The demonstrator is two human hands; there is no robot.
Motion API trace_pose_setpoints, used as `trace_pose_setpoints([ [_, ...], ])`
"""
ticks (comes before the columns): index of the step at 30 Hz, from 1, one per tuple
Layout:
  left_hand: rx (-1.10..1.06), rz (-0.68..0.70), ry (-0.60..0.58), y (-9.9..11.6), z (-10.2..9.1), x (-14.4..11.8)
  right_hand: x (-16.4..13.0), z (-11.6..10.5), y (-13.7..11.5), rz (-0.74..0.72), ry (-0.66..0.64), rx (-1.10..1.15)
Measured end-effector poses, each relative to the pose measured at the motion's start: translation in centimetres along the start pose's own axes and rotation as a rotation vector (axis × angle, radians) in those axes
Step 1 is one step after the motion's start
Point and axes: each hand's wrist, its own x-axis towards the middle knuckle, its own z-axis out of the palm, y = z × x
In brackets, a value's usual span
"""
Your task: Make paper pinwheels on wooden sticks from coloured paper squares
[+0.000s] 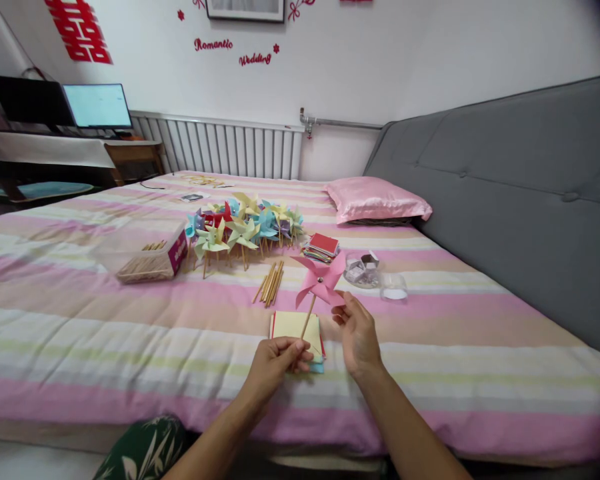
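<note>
A pink paper pinwheel [321, 281] stands upright on its wooden stick, a metal pin at its centre. My left hand [280, 357] is closed around the lower end of the stick. On the right, my right hand [357, 331] has its bent fingers at the tip of the pinwheel's right blade, pinching it lightly. Beneath the pinwheel lies a stack of square paper sheets [289, 325], pale yellow on top, with red and blue edges showing. Several loose wooden sticks [269, 284] lie just beyond, to the left.
Finished pinwheels [245, 230] in several colours stand together farther back. To their left is a clear plastic box [147, 260] of sticks. A red-topped paper stack [324, 243], an open container of small parts [363, 272] and a clear round lid [393, 288] lie right. A pink pillow [377, 199] rests behind.
</note>
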Motion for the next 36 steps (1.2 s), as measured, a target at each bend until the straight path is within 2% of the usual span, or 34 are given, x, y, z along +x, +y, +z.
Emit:
trace_pose_setpoints([
  [6, 0.13, -0.006, -0.04, -0.8, 0.0, 0.3, 0.7, -0.4, -0.6, -0.078, -0.151, -0.006],
  [19, 0.193, -0.005, -0.09, -0.9, 0.2, 0.2, 1.1, -0.9, -0.3, -0.068, -0.014, -0.018],
  [28, 0.17, -0.018, -0.106, -1.1, 0.2, 0.4, 1.1, -0.7, -0.5, -0.059, -0.01, -0.055],
  [34, 0.167, 0.006, -0.23, -0.8, 0.1, -0.1, 1.2, -0.9, -0.3, -0.085, -0.006, -0.11],
  [36, 0.203, 0.021, -0.235, -0.5, -0.1, -0.3, 1.3, -1.0, -0.2, -0.095, 0.003, -0.119],
])
